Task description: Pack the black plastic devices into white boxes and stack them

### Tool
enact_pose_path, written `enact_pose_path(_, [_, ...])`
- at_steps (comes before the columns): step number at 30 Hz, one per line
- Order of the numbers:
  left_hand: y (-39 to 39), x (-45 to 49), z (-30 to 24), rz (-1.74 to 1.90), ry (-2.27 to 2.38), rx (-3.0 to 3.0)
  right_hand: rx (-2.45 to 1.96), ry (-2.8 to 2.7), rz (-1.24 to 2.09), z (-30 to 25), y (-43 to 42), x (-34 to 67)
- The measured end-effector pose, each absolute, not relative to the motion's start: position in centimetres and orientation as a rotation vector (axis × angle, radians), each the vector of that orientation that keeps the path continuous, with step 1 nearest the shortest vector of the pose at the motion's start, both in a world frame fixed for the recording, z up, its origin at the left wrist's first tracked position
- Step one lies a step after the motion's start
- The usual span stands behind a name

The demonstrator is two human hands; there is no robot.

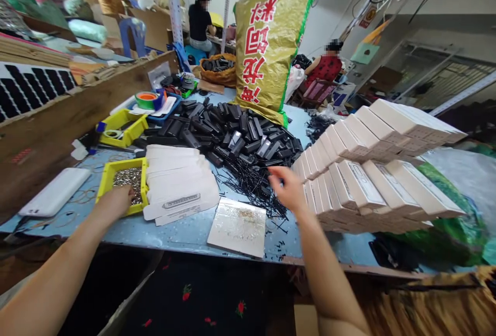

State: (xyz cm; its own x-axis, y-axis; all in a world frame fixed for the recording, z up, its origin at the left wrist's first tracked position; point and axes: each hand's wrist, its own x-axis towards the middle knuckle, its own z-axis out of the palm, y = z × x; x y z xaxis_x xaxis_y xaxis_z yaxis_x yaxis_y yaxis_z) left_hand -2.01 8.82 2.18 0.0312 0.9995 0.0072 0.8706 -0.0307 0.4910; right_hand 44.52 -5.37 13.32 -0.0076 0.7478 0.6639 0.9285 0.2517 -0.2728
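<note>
My left hand (pixel 121 200) reaches into a yellow plastic bin (pixel 101 183) of small shiny metal pieces (pixel 129 177). Its fingers are drawn together among the pieces, and whatever they hold is hidden. Slightly blurred, my right hand (pixel 289 186) hovers by a pile of thin black sticks (pixel 248 183), thumb and forefinger apart, with nothing clearly visible between them. A flat pale board (pixel 237 230) with tiny shiny bits on it lies between my hands. White flattened cartons (pixel 182 178) with a printed outline are fanned out beside the bin.
Black plastic cases (pixel 228 129) are heaped behind the sticks. White boxes (pixel 360 181) are stacked at right. A large yellow sack (pixel 267 51) stands behind. At left are a second yellow bin (pixel 129 132), tape rolls (pixel 147 99) and a white power bank-like block (pixel 56 191). Several people sit farther back.
</note>
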Motion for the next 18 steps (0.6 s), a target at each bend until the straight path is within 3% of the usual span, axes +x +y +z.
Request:
enact_pose_path(3, [7.7,-1.9,4.1,0.504,1.946,2.056,-1.787,-1.914,-0.069,7.9,4.5,39.9])
enact_pose_path(7, [5.2,-1.4,5.3,0.822,1.937,1.86,-2.024,-1.963,-0.032,6.0,12.0,38.6])
enact_pose_path(11, [1.8,1.0,3.8,1.087,1.525,1.417,-1.822,-2.094,-0.115,6.1,11.2,40.1])
enact_pose_path(18, [-1.8,11.9,2.9,0.847,1.106,1.223,-1.864,-2.275,-0.087,4.1,8.9,39.2])
